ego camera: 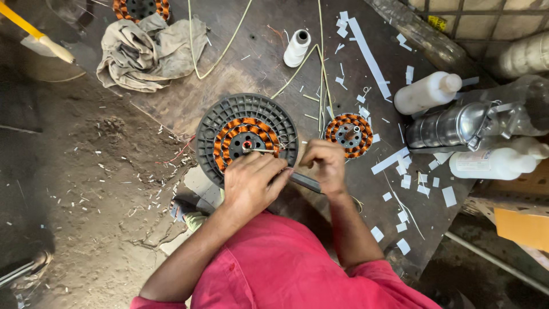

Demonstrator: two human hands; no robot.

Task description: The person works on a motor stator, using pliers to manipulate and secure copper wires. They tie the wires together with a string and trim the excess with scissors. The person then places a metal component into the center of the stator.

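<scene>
Centrally on the tabletop [171, 109], the left hand [250, 182] rests on the copper-wound stator [243, 137] in its grey disc, grip curled; contents cannot be told. The right hand [326, 166] pinches a thin wire beside a smaller stator [349, 135].

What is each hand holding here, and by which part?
The left hand rests on the near rim of the copper-wound coil. The right hand pinches something small; what it is cannot be told.

Bottles [426, 91] and a steel can [452, 125] crowd the board's right side.
</scene>
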